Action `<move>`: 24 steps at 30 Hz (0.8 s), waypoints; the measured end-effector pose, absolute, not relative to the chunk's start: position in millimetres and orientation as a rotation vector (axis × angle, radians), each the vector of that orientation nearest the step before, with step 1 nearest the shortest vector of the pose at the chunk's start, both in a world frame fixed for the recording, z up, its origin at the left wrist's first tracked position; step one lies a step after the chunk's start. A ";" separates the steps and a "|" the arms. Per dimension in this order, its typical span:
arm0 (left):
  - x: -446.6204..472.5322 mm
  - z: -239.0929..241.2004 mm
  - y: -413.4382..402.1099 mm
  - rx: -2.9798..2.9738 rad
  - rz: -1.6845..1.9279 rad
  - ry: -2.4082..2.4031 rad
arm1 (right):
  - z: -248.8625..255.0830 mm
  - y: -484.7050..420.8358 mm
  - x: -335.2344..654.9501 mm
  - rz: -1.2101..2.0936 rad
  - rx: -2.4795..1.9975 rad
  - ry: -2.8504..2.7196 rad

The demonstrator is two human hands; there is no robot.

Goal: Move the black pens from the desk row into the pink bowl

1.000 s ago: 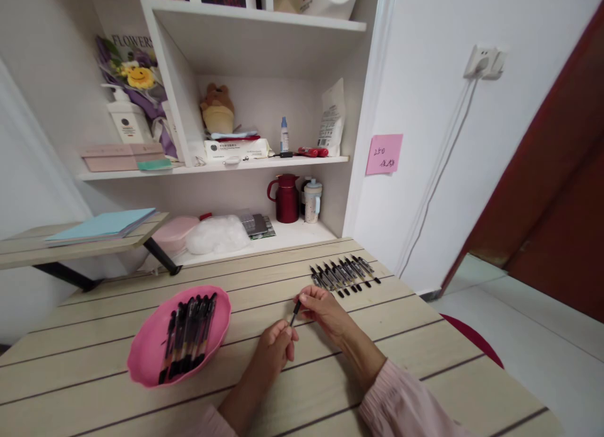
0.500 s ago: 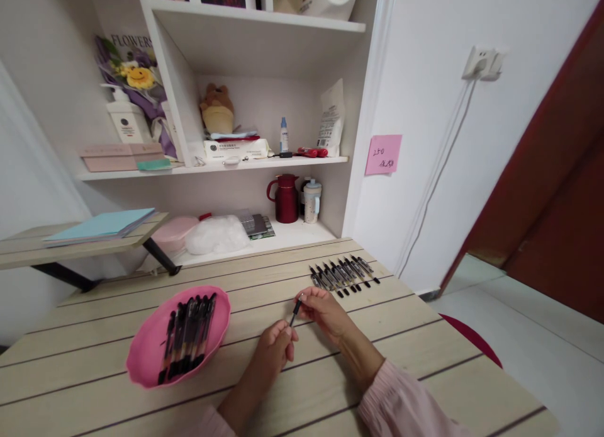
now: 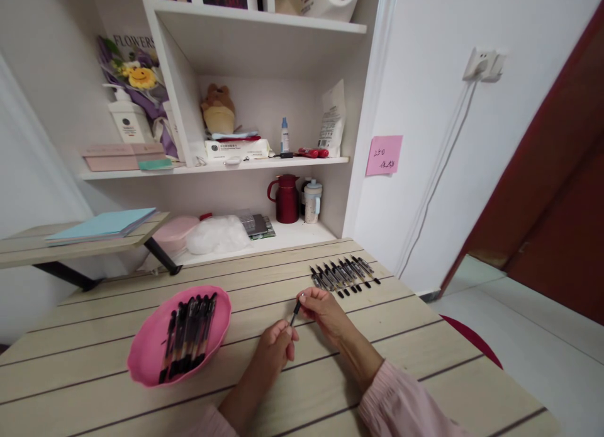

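Between my two hands, low over the middle of the table, is a pen point(image 3: 295, 311) with a black grip section. My left hand point(image 3: 277, 347) is closed around its lower end, hiding that part. The fingertips of my right hand point(image 3: 321, 308) pinch its upper end. To the left, a pink scalloped bowl point(image 3: 144, 355) holds several black pens point(image 3: 186, 336), lying side by side. Beyond my right hand lies a slanted row of clear-barrelled pens point(image 3: 342, 273), with several small black caps point(image 3: 353, 289) along the near side of the row.
All this rests on a wooden slatted table point(image 3: 255, 402). At the left a small raised stand point(image 3: 19, 253) carries blue paper point(image 3: 104, 226). White shelves point(image 3: 264, 166) rise at the back, with a dark red jug point(image 3: 286, 199) and a light cup point(image 3: 312, 201) on the lowest level.
Almost nothing differs. Both hands keep the pen in the same place, and the view has shifted very slightly.
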State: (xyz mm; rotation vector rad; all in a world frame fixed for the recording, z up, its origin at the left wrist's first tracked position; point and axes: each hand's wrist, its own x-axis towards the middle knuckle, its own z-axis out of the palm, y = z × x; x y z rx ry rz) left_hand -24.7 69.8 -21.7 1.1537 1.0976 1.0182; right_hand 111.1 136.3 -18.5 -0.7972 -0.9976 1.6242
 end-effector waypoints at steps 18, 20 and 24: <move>-29.1 -29.6 78.0 1.006 1.130 1.060 | -9.7 188.3 137.4 0.017 -2.004 -2.018; -30.0 -32.7 79.7 0.996 1.126 1.053 | -12.5 188.9 129.2 -0.013 -2.024 -2.043; -31.4 -36.7 82.0 0.991 1.134 1.038 | -15.6 186.6 120.8 -0.034 -2.025 -2.076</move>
